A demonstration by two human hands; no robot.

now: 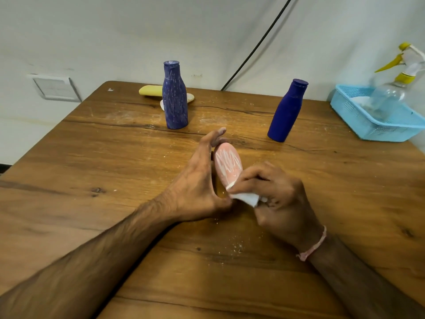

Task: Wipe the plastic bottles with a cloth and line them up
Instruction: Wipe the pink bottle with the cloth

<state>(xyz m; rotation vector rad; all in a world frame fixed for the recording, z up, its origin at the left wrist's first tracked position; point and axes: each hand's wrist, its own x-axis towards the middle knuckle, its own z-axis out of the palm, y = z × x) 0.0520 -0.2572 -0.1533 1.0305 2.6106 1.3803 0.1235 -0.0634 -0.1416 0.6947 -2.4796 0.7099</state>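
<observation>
Lying between our hands at the middle of the wooden table (92, 157), the pink bottle (227, 163) has its long axis running away from us toward the wall, its far rounded end up near our left fingertips and its near end hidden behind the cloth. Our left hand (197, 180) spans it end to end, fingers at the far end and thumb at the near, while our right hand (278, 194) is closed around a white cloth (245, 198) pressed to the bottle's near end. White scribbles cover its upper face. We count three bottles standing or lying apart from it: two blue ones upright, the scribbled blue bottle (174, 97) at the back and the clean blue bottle (287, 111) to its right, well apart, plus a yellow bottle (150, 90) lying on its side, half hidden behind the scribbled one. One spray bottle (391, 93) sits in one light-blue basket (368, 127), cut off at the right edge.
</observation>
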